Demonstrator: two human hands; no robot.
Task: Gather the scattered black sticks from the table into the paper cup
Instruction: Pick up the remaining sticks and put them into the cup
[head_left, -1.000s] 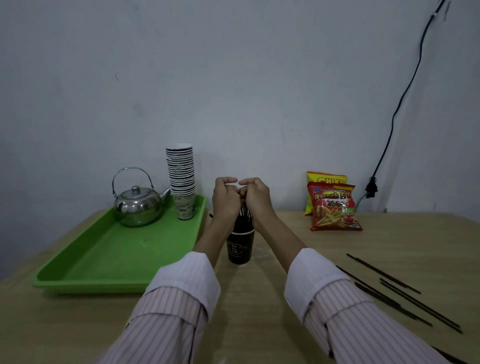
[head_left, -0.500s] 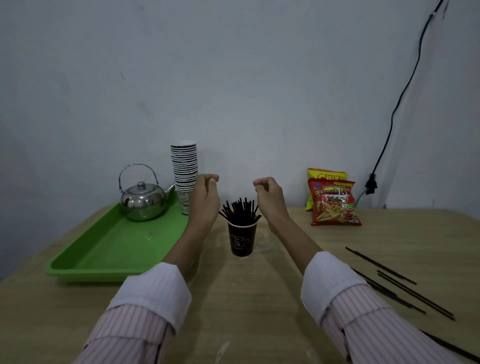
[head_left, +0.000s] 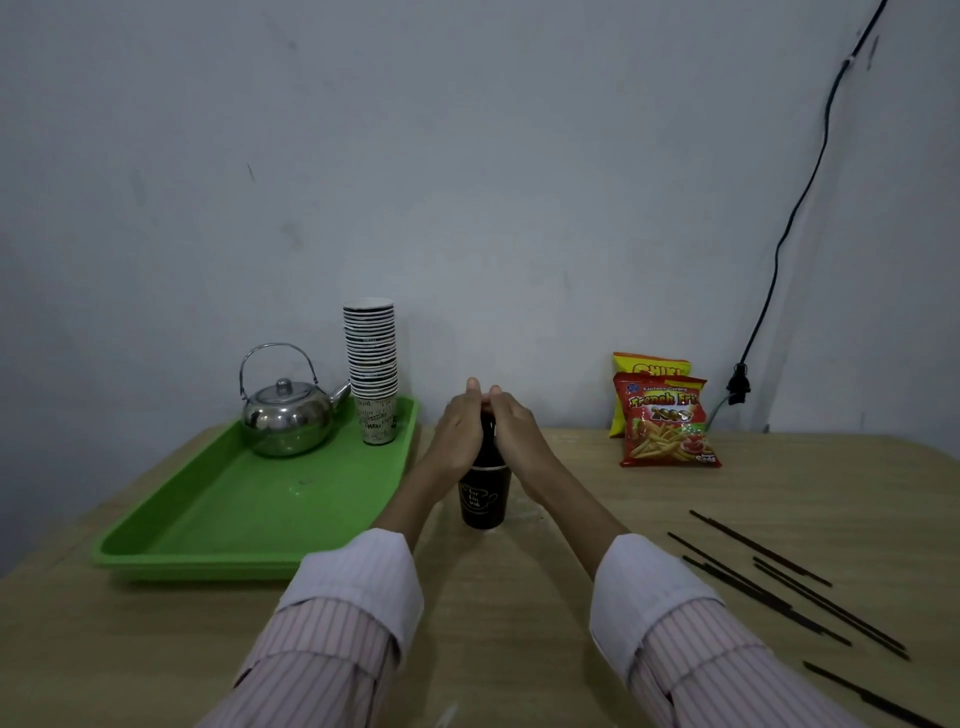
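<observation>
Sticks (head_left: 761, 548) lie loose on the table (head_left: 519, 597), well to the right of the fingers (head_left: 471, 385) and nearer the person; one more lies apart, nearer still. They are thin, black, straight and long, some crossing or touching each other. I judge them light and stiff, likely to roll or slip off flat wood, and easy to snap if bent. The best hold is probably a pinch near the middle, or on an end tipped up off the wood, several at once where they overlap.

A bundle (head_left: 487, 434) already stands upright in the cup (head_left: 484, 501), a dark paper one with pale print, directly below the fingers. The left hand (head_left: 457, 434) and right hand (head_left: 517, 431) close in on the bundle from either side. Their fingers are held straight and the tips meet above it; they press rather than curl, so nothing is gripped. The bundle shows only as a dark strip between the palms.
</observation>
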